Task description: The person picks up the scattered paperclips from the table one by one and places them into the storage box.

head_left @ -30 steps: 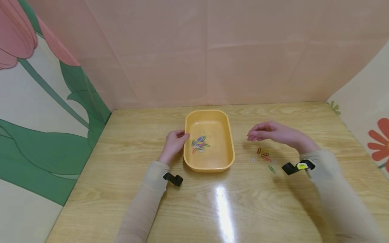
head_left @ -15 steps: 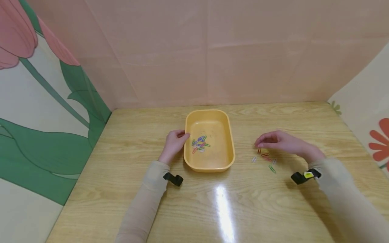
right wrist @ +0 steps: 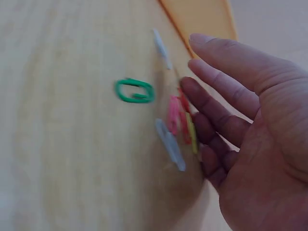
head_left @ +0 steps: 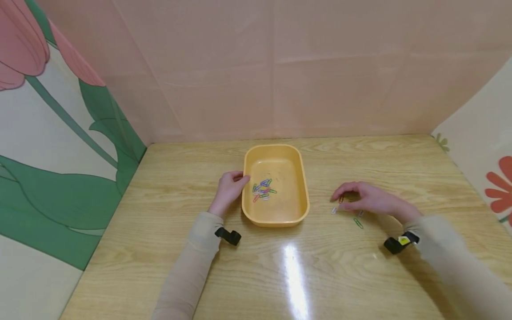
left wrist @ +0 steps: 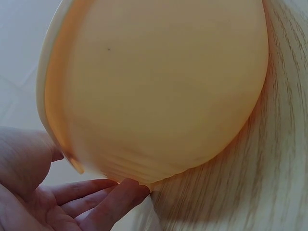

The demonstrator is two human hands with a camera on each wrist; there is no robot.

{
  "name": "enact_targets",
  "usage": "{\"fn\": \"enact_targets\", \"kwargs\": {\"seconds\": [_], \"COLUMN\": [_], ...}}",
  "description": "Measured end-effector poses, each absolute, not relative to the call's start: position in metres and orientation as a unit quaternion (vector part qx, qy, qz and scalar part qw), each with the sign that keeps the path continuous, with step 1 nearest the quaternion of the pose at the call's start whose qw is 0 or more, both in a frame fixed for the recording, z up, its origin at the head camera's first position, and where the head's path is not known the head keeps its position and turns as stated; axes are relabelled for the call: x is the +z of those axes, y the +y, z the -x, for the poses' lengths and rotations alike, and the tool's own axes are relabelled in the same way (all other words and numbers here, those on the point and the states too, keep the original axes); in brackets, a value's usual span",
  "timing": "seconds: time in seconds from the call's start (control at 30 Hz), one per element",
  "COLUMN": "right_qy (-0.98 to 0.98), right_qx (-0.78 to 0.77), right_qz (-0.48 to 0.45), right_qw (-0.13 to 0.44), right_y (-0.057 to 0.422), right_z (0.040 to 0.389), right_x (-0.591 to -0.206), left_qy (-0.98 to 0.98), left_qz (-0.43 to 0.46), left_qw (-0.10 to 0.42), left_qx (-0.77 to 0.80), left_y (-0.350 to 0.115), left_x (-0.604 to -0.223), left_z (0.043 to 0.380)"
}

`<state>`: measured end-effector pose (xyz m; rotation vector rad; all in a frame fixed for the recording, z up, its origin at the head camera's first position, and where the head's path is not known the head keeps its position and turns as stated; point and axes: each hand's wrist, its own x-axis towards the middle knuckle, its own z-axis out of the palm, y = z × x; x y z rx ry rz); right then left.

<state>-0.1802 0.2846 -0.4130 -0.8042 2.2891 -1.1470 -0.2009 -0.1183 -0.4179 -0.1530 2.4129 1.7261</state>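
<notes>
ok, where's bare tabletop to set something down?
Bare tabletop: nearer than the yellow tray, between left sleeve and right sleeve; beyond the right hand, up to the pink backdrop; left of the left hand. Crowded: under and beside the right hand, among loose paperclips; also the tray floor's left part, holding more clips.

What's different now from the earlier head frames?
The right hand came down and slightly right, over the loose paper clips, its thumb and fingers now wider apart; no clip is visibly gripped. The left hand still holds the yellow tray; tray and clips inside stayed put.
</notes>
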Motion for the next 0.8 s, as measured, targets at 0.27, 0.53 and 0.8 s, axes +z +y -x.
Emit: {"fn": "enact_targets", "kwargs": {"seconds": [0.27, 0.53, 0.8], "right_qy": [0.799, 0.817, 0.848], "right_qx": [-0.445, -0.402, -0.362], "right_qz": [0.361, 0.392, 0.369], "right_qw": [0.182, 0.130, 0.116], "right_y": [0.279, 0.272, 0.272], "right_z": [0.179, 0.174, 0.170], "right_x": [-0.425, -0.425, -0.427], "left_qy": [0.807, 0.806, 0.806], "left_qz": [0.055, 0.056, 0.058], "left_qw": [0.087, 0.085, 0.084], "left_qx": [0.581, 0.582, 0.583], "left_y": [-0.118, -0.119, -0.119], "left_x": [-0.418, -0.420, -0.418], "left_z": [0.201, 0.202, 0.201]}}
